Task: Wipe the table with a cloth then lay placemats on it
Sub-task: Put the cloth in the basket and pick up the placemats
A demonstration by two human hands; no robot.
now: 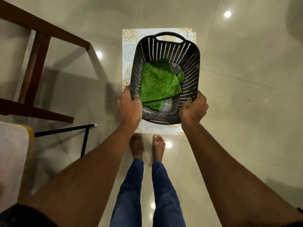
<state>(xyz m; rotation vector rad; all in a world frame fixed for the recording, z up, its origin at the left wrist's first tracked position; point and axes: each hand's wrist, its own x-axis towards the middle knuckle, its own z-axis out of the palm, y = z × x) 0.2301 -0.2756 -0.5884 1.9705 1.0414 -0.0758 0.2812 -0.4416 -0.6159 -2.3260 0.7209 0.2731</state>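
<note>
Your left hand [129,105] grips the near left rim of the dark perforated plastic basket [191,63], fingers curled over the edge, and your right hand [193,108] grips the near right rim the same way. The folded green microfibre cloth [159,81] lies on the basket floor between your hands, a little closer to the left one, its long side running away from you toward the far handle. Under the basket, the pale floral-patterned placemats [129,46] lie in a stack, their edges showing on all sides; whether the basket rests on them or is lifted clear, I cannot tell. To reach the cloth you would likely free the left hand first. The glass-topped table with a brown wooden frame [41,30] stands off to your left, a black chair leg [65,129] near it.
</note>
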